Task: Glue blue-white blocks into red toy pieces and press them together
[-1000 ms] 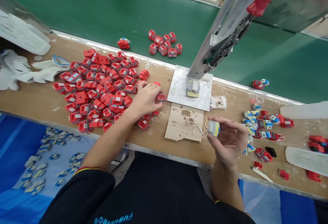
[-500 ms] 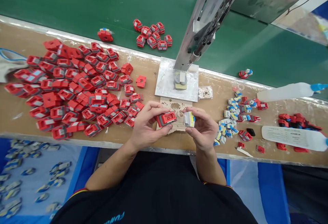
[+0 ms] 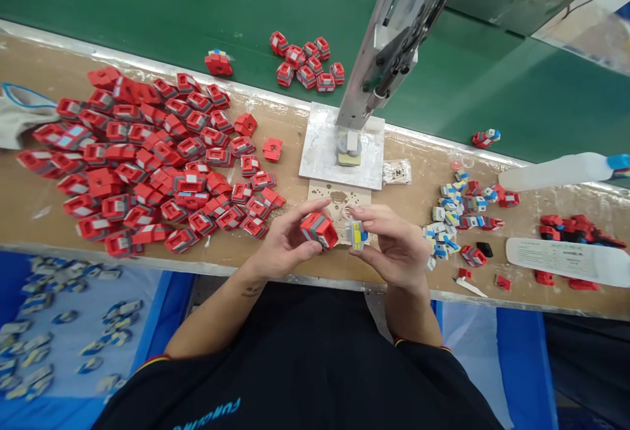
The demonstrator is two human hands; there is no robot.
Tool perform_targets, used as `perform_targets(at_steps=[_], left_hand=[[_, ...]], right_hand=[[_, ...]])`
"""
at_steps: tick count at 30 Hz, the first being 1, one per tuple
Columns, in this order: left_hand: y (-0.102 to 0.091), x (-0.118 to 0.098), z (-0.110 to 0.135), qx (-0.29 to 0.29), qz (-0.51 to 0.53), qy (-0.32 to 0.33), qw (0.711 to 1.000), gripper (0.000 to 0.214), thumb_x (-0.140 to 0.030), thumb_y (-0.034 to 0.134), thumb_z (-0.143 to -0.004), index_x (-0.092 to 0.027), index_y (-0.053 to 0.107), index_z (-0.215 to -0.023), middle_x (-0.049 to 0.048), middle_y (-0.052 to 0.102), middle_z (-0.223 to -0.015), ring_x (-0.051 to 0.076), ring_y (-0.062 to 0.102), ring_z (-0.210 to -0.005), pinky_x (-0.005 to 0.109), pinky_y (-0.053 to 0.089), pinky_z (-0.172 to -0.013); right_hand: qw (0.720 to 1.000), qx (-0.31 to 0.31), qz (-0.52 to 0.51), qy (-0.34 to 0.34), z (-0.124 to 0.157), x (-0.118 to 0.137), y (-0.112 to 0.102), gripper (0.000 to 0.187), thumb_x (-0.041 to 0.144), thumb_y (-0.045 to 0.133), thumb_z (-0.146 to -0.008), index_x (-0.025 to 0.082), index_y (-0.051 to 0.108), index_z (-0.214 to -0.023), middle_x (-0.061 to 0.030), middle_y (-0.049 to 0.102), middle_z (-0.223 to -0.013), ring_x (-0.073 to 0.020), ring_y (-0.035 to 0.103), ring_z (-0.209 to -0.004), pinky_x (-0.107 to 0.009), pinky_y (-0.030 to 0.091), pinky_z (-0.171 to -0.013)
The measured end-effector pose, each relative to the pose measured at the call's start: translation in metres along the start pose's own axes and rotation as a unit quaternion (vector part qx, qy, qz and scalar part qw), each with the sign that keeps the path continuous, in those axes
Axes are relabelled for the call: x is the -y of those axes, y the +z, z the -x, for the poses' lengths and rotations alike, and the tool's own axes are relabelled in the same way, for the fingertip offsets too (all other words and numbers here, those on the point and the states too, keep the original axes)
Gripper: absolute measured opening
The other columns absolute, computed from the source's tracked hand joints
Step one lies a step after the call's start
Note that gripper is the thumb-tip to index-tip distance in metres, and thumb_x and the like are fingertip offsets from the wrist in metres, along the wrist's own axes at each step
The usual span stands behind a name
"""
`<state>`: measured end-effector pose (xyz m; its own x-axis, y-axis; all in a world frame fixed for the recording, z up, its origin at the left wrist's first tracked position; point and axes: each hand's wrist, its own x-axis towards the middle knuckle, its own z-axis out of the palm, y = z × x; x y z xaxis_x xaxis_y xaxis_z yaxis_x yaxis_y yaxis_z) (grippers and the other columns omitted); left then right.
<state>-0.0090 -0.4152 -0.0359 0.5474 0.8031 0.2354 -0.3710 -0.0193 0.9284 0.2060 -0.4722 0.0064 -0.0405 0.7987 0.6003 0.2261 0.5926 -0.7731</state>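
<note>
My left hand (image 3: pixel 288 241) is closed on a red and grey plastic toy part (image 3: pixel 319 230), pinched between thumb and fingers. A smaller white, yellow and blue plastic piece (image 3: pixel 357 236) is pinched in my right hand (image 3: pixel 396 244). The two parts are held side by side above the bench front, with a small gap between them. Just beyond them stands a toggle press (image 3: pixel 388 69) on a metal base plate (image 3: pixel 315 154), with a small block under its plunger.
Red parts (image 3: pixel 147 161) lie heaped on the left of the bench. White and blue pieces (image 3: pixel 445 213) are piled at right, near two plastic bottles (image 3: pixel 556 172). Several red parts (image 3: pixel 308 62) sit on the green belt (image 3: pixel 147 3). A blue bin (image 3: pixel 157 325) stands below.
My left hand has turned the red part so its other side shows. My right hand has rotated the white piece, showing more yellow and blue. The camera view has shifted slightly.
</note>
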Motion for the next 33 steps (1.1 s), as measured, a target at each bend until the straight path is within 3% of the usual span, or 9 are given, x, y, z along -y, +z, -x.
perform_targets(at_steps=[6,14,16,18,20,22,27,30,33], left_hand=[[0.008,0.006,0.005,-0.017,0.101,-0.09,0.991,0.059,-0.057,0.081,-0.095,-0.024,0.069,-0.143,0.0079,0.075,-0.107,0.019,0.072,-0.088,0.027,0.06,-0.076],[0.008,0.0,0.002,-0.007,0.011,-0.135,0.991,0.066,-0.065,0.071,-0.099,-0.022,0.065,-0.149,0.0115,0.077,-0.116,0.02,0.072,-0.088,0.03,0.062,-0.077],[0.009,-0.004,0.004,-0.015,-0.049,-0.131,0.99,0.065,-0.064,0.063,-0.105,-0.021,0.061,-0.154,0.014,0.076,-0.125,0.025,0.074,-0.102,0.037,0.064,-0.091],[0.012,-0.008,0.006,-0.027,-0.111,-0.113,0.987,0.063,-0.062,0.056,-0.108,-0.022,0.058,-0.157,0.0158,0.07,-0.145,0.031,0.069,-0.13,0.045,0.057,-0.115],[0.015,-0.012,0.007,-0.023,-0.162,-0.093,0.982,0.069,-0.061,0.061,-0.105,-0.022,0.052,-0.162,0.0162,0.06,-0.16,0.034,0.059,-0.148,0.048,0.048,-0.128],[0.018,-0.015,0.006,-0.016,-0.206,-0.083,0.975,0.079,-0.059,0.071,-0.1,-0.022,0.046,-0.165,0.0168,0.056,-0.163,0.035,0.056,-0.151,0.049,0.046,-0.131],[0.015,-0.017,-0.006,-0.005,-0.267,-0.074,0.961,0.069,-0.05,0.073,-0.101,-0.024,0.05,-0.16,0.0151,0.062,-0.15,0.033,0.061,-0.145,0.047,0.05,-0.127],[0.002,-0.015,-0.017,0.003,-0.245,-0.063,0.967,0.072,-0.051,0.079,-0.097,-0.025,0.051,-0.158,0.0133,0.065,-0.139,0.03,0.069,-0.13,0.045,0.058,-0.116],[-0.022,-0.012,-0.037,-0.037,-0.193,-0.047,0.979,0.079,-0.05,0.089,-0.088,-0.025,0.05,-0.152,0.0088,0.068,-0.122,0.022,0.075,-0.103,0.035,0.066,-0.09]], right_hand=[[0.999,0.036,0.03,0.015,-0.009,0.005,0.002,0.051,0.015,0.087,-0.09,0.033,0.074,-0.135,-0.0077,0.085,-0.127,-0.0265,0.082,-0.118,-0.044,0.07,-0.101],[0.99,0.062,0.122,-0.025,-0.012,0.004,0.004,0.036,0.021,0.082,-0.096,0.029,0.072,-0.13,-0.0092,0.086,-0.118,-0.026,0.084,-0.111,-0.043,0.072,-0.095],[0.984,0.08,0.155,-0.042,-0.014,0.006,0.004,0.03,0.021,0.08,-0.098,0.027,0.072,-0.127,-0.0094,0.087,-0.115,-0.0258,0.085,-0.109,-0.043,0.073,-0.093],[0.978,0.084,0.179,-0.061,-0.015,0.009,0.006,0.024,0.02,0.078,-0.099,0.025,0.072,-0.122,-0.0103,0.087,-0.112,-0.0257,0.085,-0.107,-0.043,0.073,-0.091],[0.976,0.067,0.193,-0.08,-0.013,0.009,0.01,0.019,0.019,0.075,-0.101,0.023,0.072,-0.119,-0.0116,0.087,-0.109,-0.0257,0.085,-0.106,-0.043,0.074,-0.091],[0.973,0.039,0.206,-0.102,-0.008,0.005,0.016,0.018,0.019,0.073,-0.102,0.023,0.072,-0.12,-0.0125,0.087,-0.106,-0.0258,0.085,-0.102,-0.043,0.075,-0.088],[0.958,-0.031,0.247,-0.146,0.003,-0.014,0.029,0.038,0.014,0.071,-0.101,0.025,0.069,-0.137,-0.0115,0.088,-0.106,-0.0261,0.087,-0.097,-0.043,0.076,-0.082],[0.959,0.012,0.25,-0.134,0.003,-0.018,0.022,0.05,0.015,0.073,-0.1,0.024,0.063,-0.149,-0.0135,0.086,-0.118,-0.0271,0.085,-0.11,-0.044,0.075,-0.09],[0.958,0.026,0.267,-0.105,-0.007,-0.015,-0.002,0.055,0.024,0.079,-0.098,0.026,0.062,-0.15,-0.0156,0.077,-0.139,-0.029,0.079,-0.124,-0.046,0.072,-0.098]])
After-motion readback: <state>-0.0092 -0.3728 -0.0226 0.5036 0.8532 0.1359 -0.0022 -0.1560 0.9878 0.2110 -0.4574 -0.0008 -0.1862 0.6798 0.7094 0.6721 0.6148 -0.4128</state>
